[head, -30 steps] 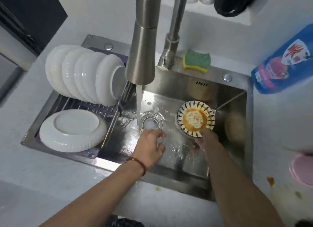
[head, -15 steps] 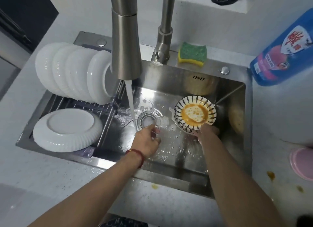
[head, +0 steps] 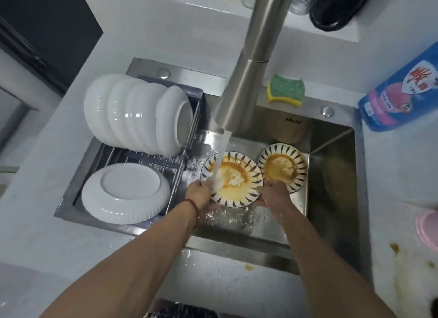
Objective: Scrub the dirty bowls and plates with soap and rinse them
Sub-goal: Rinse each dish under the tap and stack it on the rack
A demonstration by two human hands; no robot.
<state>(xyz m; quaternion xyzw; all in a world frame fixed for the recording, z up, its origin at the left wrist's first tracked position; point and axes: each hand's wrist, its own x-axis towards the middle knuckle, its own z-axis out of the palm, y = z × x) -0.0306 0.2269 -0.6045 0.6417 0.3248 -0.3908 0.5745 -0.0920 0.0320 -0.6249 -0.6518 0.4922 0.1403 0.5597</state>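
1. There is one view only, from a wide-angle camera worn on the person's head; no second view shares the scene.
2. It looks steeply down and forward into the sink (head: 331, 175), which fills the middle of the picture.
3. It sits close: the faucet (head: 246, 80) rises toward the lens and looms large and slightly blurred, crossing the upper centre.
4. Both forearms enter from the bottom edge, and the left hand (head: 199, 195) and right hand (head: 272, 194) meet near the picture's centre.
5. The wide lens bends the edges, so the table (head: 47, 222) curves away at left and right.
6. The far wall ledge lies along the top edge.
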